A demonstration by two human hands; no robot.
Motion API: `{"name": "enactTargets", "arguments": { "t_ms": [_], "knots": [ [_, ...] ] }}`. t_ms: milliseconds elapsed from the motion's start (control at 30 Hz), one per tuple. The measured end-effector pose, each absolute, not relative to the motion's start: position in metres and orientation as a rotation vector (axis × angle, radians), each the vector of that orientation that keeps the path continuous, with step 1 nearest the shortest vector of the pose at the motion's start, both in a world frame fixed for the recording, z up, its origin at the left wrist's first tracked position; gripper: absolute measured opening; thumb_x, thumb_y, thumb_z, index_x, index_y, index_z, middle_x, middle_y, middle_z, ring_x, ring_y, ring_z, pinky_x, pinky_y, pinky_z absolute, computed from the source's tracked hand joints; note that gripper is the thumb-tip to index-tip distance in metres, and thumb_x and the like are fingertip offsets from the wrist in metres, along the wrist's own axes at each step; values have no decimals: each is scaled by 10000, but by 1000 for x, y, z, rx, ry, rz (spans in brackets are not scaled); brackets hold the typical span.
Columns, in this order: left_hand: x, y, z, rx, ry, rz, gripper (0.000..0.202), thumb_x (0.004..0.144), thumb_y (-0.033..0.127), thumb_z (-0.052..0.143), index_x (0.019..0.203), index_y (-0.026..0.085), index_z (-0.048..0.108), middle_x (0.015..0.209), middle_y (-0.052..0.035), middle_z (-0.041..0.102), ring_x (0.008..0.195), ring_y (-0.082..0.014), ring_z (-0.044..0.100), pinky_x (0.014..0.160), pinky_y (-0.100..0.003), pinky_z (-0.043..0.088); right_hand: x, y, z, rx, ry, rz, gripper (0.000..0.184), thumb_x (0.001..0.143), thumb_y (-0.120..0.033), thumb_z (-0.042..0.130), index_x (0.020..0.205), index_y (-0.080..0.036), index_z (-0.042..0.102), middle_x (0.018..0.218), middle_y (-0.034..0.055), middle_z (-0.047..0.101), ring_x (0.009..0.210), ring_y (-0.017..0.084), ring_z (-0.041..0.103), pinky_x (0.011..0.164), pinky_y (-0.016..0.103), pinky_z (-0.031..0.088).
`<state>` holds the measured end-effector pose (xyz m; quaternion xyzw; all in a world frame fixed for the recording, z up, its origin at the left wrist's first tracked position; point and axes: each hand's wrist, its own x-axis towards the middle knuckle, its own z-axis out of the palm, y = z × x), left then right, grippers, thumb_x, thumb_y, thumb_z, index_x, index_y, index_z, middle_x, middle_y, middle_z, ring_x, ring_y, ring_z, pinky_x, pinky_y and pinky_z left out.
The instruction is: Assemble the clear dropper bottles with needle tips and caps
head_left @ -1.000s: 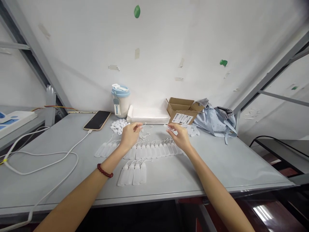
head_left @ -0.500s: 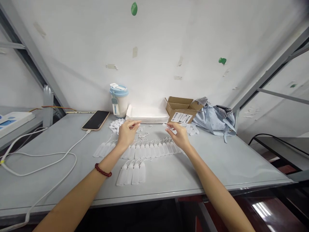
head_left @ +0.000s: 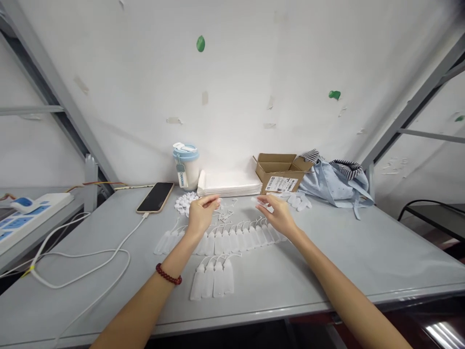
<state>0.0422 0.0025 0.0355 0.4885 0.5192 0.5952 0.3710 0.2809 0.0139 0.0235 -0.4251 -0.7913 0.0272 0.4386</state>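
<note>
The person's two hands hover over a grey table, apart from each other. The left hand, with a red bead bracelet at its wrist, has thumb and fingers drawn into a near-closed pinch; whether anything small sits between the tips cannot be told. The right hand is partly curled, thumb and fingers closed on a translucent white piece whose end pokes out toward the left hand. Below the hands runs a row of translucent bottles with thin white loops at their tops, and nearer the person lie four more bottles side by side. Small white parts are heaped just beside the left hand, with thin white pieces scattered between the hands. Behind them stand a lidded cup, a white stack and an open cardboard box.
</note>
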Motion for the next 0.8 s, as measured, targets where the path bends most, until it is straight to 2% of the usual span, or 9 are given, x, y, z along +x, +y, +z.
{"name": "enactTargets", "arguments": {
  "t_ms": [167,333,500,800],
  "knots": [
    [46,-3,42,1127,1282,1501,121,628,204,717,732,143,716,635,-9,685,611,-147,632,685,-295,529,279,13,23,-1068,-1988,88,155,869,-302,539,947,-198,625,880,79,693,777,216,647,703,363,528],
    [51,-13,49,1022,1133,1380,178,623,250,753,743,125,710,678,-28,685,646,-131,624,696,-277,519,267,3,25,-1017,-2043,103,143,881,-279,541,970,-192,611,879,86,684,793,218,642,706,355,524],
    [60,-21,49,934,971,1232,216,633,265,764,775,114,703,704,-46,688,651,-126,633,704,-274,516,250,-12,27,-900,-2065,126,201,896,-280,537,1081,-210,567,940,81,672,806,204,629,720,346,521],
    [69,-24,47,869,926,1243,207,666,266,767,772,107,688,711,-26,650,669,-101,593,704,-241,496,244,-18,29,-846,-2050,199,219,897,-306,539,1088,-206,577,901,76,658,780,199,617,709,343,525]
  ]
}}
